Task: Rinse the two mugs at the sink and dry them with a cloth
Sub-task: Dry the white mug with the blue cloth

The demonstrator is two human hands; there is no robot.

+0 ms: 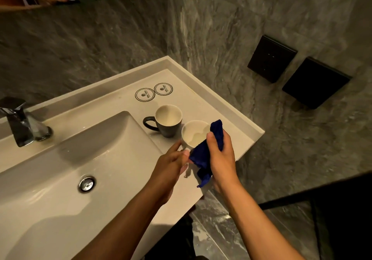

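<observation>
Two mugs are at the right of the basin. A dark mug [168,121] with a white inside stands upright on the counter, its handle to the left. In front of it is a white mug [192,133], and my left hand [171,167] grips it at its near side. My right hand [220,159] is closed around a dark blue cloth [203,155], which drapes over the white mug's right rim and hangs below my palm.
The white sink basin [100,149] with a chrome drain [87,183] fills the left. A chrome tap [19,122] stands at far left. Two round coasters [154,92] lie behind the mugs. The counter's right edge [251,145] drops to the floor. Dark wall panels [298,72] hang at right.
</observation>
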